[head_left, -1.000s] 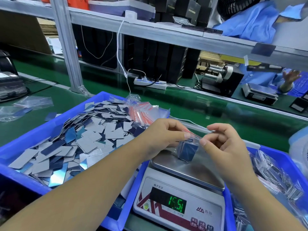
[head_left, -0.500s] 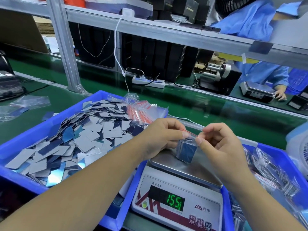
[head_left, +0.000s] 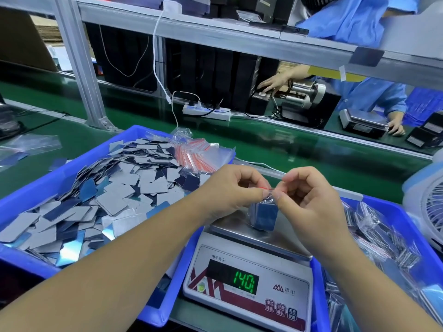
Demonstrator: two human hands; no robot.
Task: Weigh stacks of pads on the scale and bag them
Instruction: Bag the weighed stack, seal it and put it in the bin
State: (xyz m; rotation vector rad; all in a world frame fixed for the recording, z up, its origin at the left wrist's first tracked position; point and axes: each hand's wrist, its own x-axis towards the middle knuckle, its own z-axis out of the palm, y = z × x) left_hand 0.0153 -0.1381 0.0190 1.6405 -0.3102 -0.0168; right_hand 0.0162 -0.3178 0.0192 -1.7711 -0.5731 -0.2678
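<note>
Both hands pinch the bag's seal over the scale.

The left hand [head_left: 230, 190] and right hand [head_left: 309, 200] each have a grip pressed on the red zip strip of a small clear bag [head_left: 263, 215] holding a stack of blue pads, which rests on the steel pan of the scale [head_left: 249, 279]; its display glows green. Loose pads fill the blue bin [head_left: 31, 188] at left; filled bags lie in the blue tray [head_left: 383, 238] at right.
</note>
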